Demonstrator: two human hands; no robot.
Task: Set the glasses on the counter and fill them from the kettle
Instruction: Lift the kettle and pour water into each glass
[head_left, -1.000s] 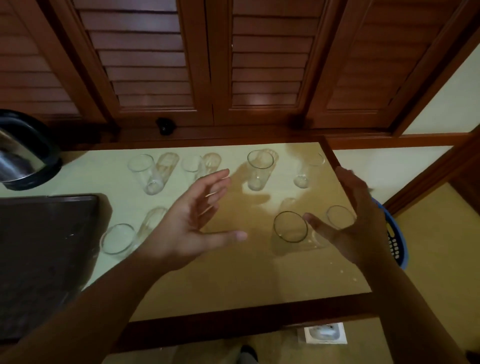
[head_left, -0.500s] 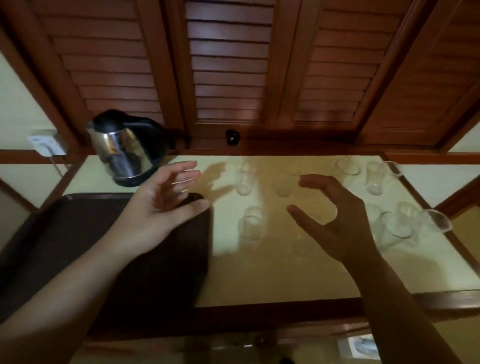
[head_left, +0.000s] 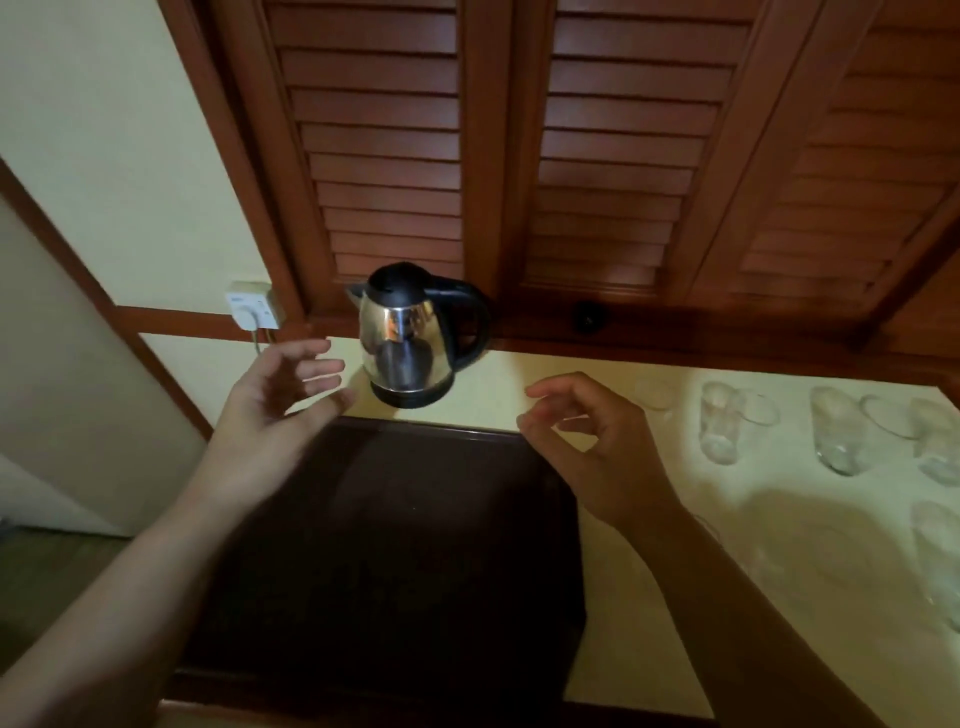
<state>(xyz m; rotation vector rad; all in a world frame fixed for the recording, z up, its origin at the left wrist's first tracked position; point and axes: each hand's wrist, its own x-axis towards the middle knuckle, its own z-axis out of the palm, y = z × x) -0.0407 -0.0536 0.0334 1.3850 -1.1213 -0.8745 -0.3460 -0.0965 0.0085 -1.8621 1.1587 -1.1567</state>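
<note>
A steel kettle (head_left: 410, 343) with a black lid and handle stands at the back of the pale counter (head_left: 779, 519), handle turned right. Several clear glasses (head_left: 719, 428) stand upright on the counter's right side, blurred. My left hand (head_left: 275, 405) hovers open just left of the kettle, fingers spread, not touching it. My right hand (head_left: 592, 441) hangs over the counter to the kettle's lower right, fingers loosely curled and apart, holding nothing.
A dark brown tray (head_left: 395, 545) lies on the counter in front of the kettle, beneath both forearms. A wall socket (head_left: 252, 312) with a cord sits left of the kettle. Louvred wooden shutters (head_left: 597, 145) rise behind the counter.
The view has swung left, so the kettle now sits centre and the glasses have slid to the right edge. Both hands have moved left toward the kettle and stay empty.
</note>
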